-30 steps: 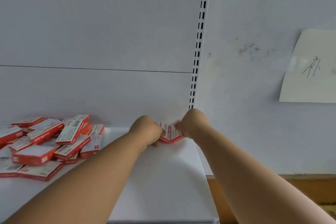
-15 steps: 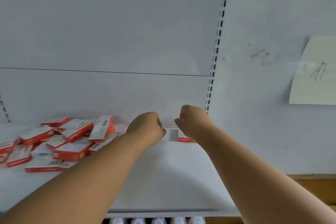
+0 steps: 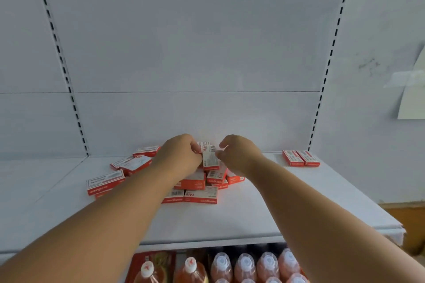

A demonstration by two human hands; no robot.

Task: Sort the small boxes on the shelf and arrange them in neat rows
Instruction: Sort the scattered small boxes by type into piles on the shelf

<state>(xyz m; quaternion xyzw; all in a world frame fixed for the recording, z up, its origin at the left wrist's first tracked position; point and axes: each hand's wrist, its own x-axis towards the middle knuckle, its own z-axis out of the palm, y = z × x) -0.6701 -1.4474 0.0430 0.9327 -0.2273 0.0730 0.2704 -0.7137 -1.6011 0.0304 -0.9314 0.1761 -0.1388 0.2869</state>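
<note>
Reaching over a smooth white metal shelf, both hands meet above a loose pile of boxes, small flat red-and-white cardboard packs lying at mixed angles near the middle of the shelf. The left hand is curled closed around a box held on edge, its white label showing "24/6" and a barcode; the right hand is half open, fingertips just beside that box's edge, and whether they touch it cannot be told. Another box in the pile also reads "24/6". Two boxes lie flat side by side by the right slotted upright. Below stand plastic bottles with white caps.
</note>
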